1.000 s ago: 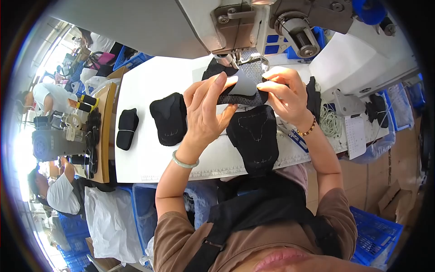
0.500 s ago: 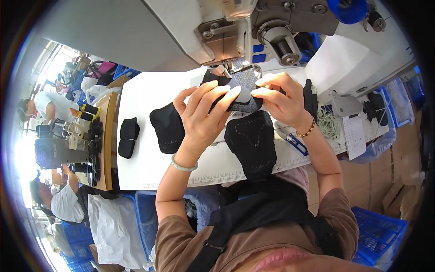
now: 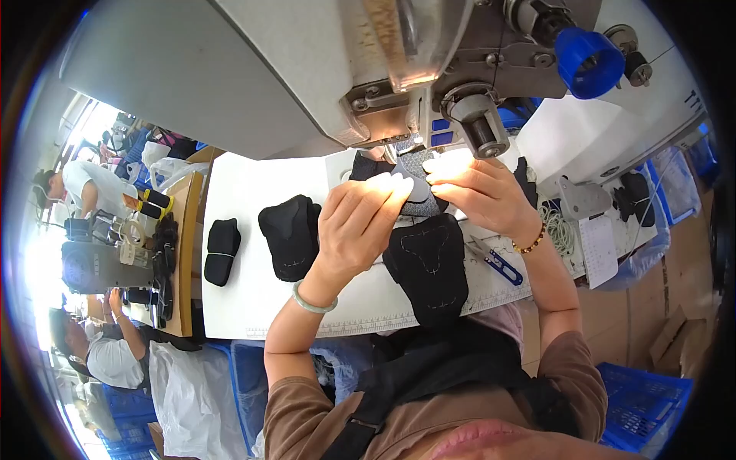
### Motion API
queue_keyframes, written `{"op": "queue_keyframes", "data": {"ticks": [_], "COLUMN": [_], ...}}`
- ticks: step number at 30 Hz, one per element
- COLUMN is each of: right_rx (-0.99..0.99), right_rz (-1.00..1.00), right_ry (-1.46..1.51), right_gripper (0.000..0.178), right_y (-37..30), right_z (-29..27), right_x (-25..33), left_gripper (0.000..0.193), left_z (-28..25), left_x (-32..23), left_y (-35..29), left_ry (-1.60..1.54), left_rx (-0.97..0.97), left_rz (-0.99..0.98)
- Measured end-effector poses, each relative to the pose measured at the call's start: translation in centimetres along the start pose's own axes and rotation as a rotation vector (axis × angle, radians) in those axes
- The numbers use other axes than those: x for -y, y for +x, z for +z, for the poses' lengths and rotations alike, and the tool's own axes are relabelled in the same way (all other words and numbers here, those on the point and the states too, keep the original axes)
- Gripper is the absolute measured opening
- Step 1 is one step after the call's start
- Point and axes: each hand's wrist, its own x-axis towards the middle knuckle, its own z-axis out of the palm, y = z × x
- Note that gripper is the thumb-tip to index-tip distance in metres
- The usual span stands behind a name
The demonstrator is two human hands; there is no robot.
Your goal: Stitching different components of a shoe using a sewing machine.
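Observation:
Under the head of a sewing machine [image 3: 387, 115] lies a grey mesh and black fabric piece [image 3: 420, 208] with a smooth light-grey patch on it. My left hand [image 3: 363, 222] is closed, its fingertips pressed together on the left edge of this piece. From the other side my right hand [image 3: 484, 193] pinches the mesh close to the presser area. The fingers partly cover the piece, and the needle point cannot be made out. Just below my hands lies a black padded fabric piece [image 3: 426, 268] with white chalk marks, reaching over the table's front edge.
Left on the white table [image 3: 253, 307] are stacked black pieces [image 3: 290, 239] and a banded black bundle [image 3: 221, 253]. Blue-handled thread snips [image 3: 500, 264], tangled cord [image 3: 558, 230] and a paper sheet [image 3: 598, 238] lie right. Another person [image 3: 115, 349] sits far left; a blue crate [image 3: 640, 402] stands lower right.
The view has shifted, so the machine and table sit lower in the picture. My left fingers have drawn together on the fabric piece. My right hand still pinches it.

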Motion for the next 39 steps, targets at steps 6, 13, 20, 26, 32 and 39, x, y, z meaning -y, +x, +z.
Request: {"op": "queue_keyframes", "data": {"ticks": [6, 13, 20, 26, 32, 39], "right_rx": [0.025, 0.089, 0.03, 0.02, -0.021, -0.052], "right_rz": [-0.033, -0.088, -0.007, 0.074, 0.132, 0.129], "right_ry": [-0.047, -0.176, -0.268, -0.341, -0.322, -0.303], "right_gripper": [0.023, 0.024, 0.026, 0.027, 0.024, 0.03], "right_y": [0.8, 1.7, 1.7, 1.7, 1.3, 0.8], "right_z": [-0.3, 0.0, 1.4, 2.5, 3.2, 3.2], "right_x": [0.0, 1.4, 2.6, 3.3, 2.5, 2.3], "left_gripper": [0.025, 0.029, 0.033, 0.031, 0.032, 0.033], "left_z": [0.5, 1.0, 2.1, 3.1, 3.4, 2.7], "left_x": [0.7, 2.6, 4.1, 4.3, 4.5, 4.7], "left_y": [-0.1, -0.6, -1.2, -1.4, -1.8, -2.0], "left_ry": [-0.001, -0.155, -0.235, -0.422, -0.388, -0.507], "left_rx": [-0.028, -0.06, -0.089, -0.162, -0.149, -0.125], "left_rz": [-0.022, -0.046, -0.06, -0.229, -0.28, -0.408]}}
